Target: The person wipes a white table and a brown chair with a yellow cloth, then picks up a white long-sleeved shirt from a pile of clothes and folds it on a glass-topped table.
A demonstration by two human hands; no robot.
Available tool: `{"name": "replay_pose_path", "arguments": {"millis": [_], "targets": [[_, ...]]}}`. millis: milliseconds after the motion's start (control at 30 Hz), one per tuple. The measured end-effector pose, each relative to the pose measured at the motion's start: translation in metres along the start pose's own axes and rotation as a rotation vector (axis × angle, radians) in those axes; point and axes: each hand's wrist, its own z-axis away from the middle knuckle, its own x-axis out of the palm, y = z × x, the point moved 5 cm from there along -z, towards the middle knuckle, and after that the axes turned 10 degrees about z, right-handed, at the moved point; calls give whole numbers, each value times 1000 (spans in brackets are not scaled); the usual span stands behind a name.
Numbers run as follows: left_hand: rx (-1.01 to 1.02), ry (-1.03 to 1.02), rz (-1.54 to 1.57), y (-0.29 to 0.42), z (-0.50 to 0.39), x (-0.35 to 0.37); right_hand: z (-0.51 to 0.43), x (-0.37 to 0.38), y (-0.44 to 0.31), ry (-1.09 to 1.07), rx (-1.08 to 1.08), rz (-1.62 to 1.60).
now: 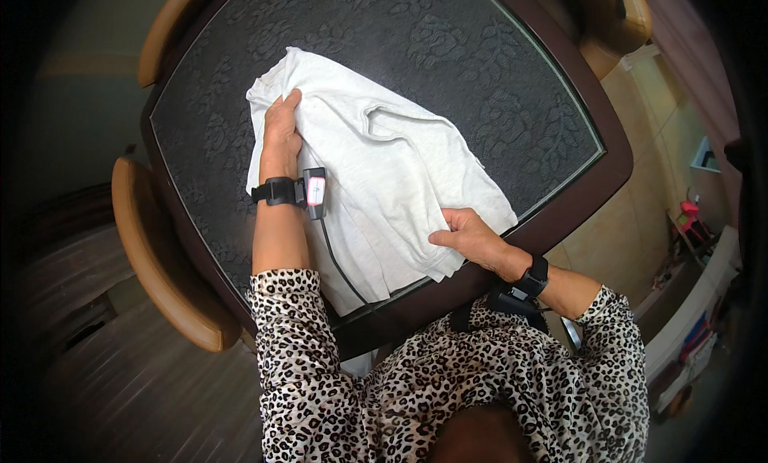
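A white cloth garment [384, 163] lies partly spread and wrinkled on the dark table, with a hemmed opening facing up near its middle. Its lower edge reaches over the table's near rim. My left hand [282, 124] holds the garment by its upper left part, thumb on top and the other fingers hidden. At the lower right my right hand [468, 234] pinches a fold of the fabric between thumb and fingers. Each wrist wears a black strap with a small device, and a cable [339, 262] runs from the left device across the cloth.
The table [360, 19] has a dark floral-embossed surface under glass and a brown wooden rim. Tan chair backs [159, 253] stand close along its left side; another chair [606, 49] is at the upper right. Several items lie on a low shelf [690, 319] at right.
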Motion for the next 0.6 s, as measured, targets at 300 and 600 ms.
{"name": "replay_pose_path", "arguments": {"millis": [300,600], "targets": [[-50,24,-6,-8,14,-8,-5,-16,6,7,-146,444],[-13,-213,-73,-41,122,-26,26,-41,6,79,-29,167]]}}
